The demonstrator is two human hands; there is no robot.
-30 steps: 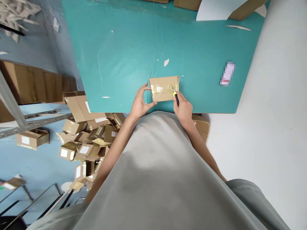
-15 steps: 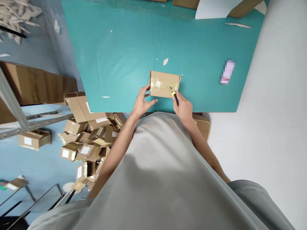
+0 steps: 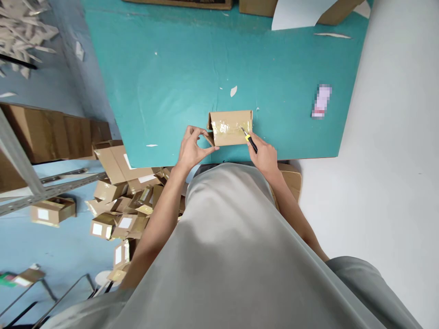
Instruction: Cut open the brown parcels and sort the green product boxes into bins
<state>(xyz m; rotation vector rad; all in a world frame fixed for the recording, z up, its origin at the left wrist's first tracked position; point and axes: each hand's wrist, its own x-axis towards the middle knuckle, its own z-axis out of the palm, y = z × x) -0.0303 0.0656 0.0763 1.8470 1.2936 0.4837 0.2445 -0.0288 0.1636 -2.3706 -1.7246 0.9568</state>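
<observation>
A small cardboard box [image 3: 233, 137] with shiny clear tape across its top lies near the front edge of the green table. At its left end a side flap [image 3: 209, 138] stands out from the box. My left hand [image 3: 192, 148] has that flap between its fingers and thumb. My right hand [image 3: 263, 153] is closed around a yellow and black utility knife [image 3: 251, 142]. The knife's tip is over the taped top near the right end; whether it touches the tape I cannot tell.
Paper scraps [image 3: 233, 91] and a blurred-out pale item [image 3: 321, 101] lie on the green table [image 3: 164, 87]. Cardboard boxes [image 3: 258, 6] and a white sheet [image 3: 300, 13] line its far edge. Opened cartons [image 3: 126, 221] are heaped on the floor at left, near a metal rack [image 3: 20, 151].
The left-end flap has swung outward, and my left hand has moved left with it. The box has turned slightly. My right hand still holds the knife over the right end.
</observation>
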